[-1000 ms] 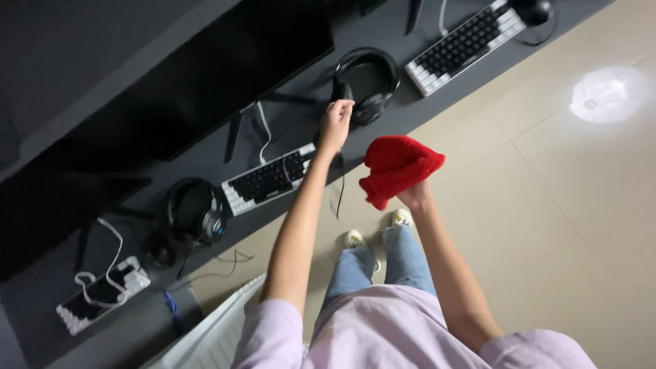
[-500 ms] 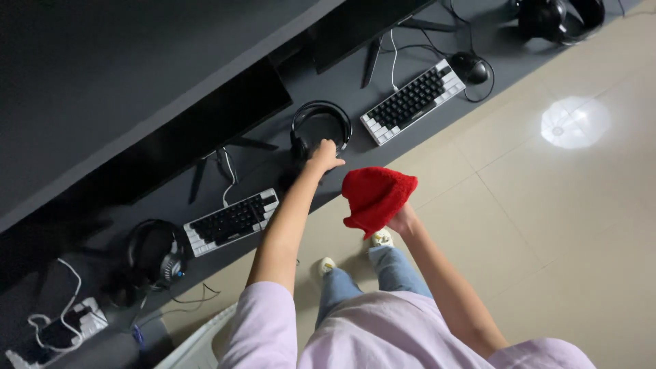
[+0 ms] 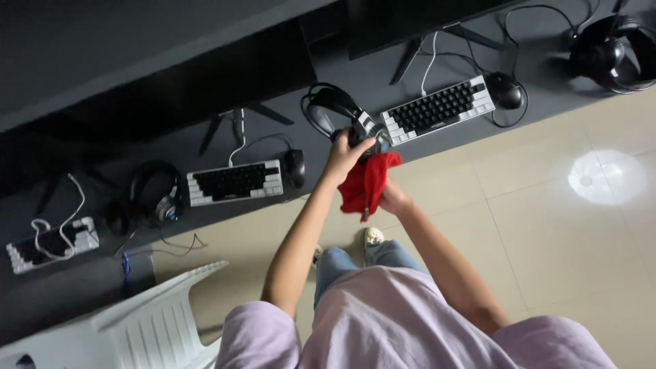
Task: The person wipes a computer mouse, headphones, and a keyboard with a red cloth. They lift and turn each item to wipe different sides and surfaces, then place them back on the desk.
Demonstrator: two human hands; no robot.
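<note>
My left hand grips a black headset by one ear cup, at the front edge of a long dark desk. My right hand holds a red cloth bunched up, pressed against the lower side of that ear cup. The headset's band arcs up and left over the desk. A white-framed keyboard lies just right of the headset, and another keyboard with a black mouse lies to its left.
Dark monitors stand along the back of the desk. More headsets rest at the left and far right. A third keyboard sits far left. A white plastic chair stands at lower left on the beige tiled floor.
My left hand has taken hold of the headset and lifted it toward the desk edge. My right hand has brought the red cloth up against the ear cup. The view has shifted right.
</note>
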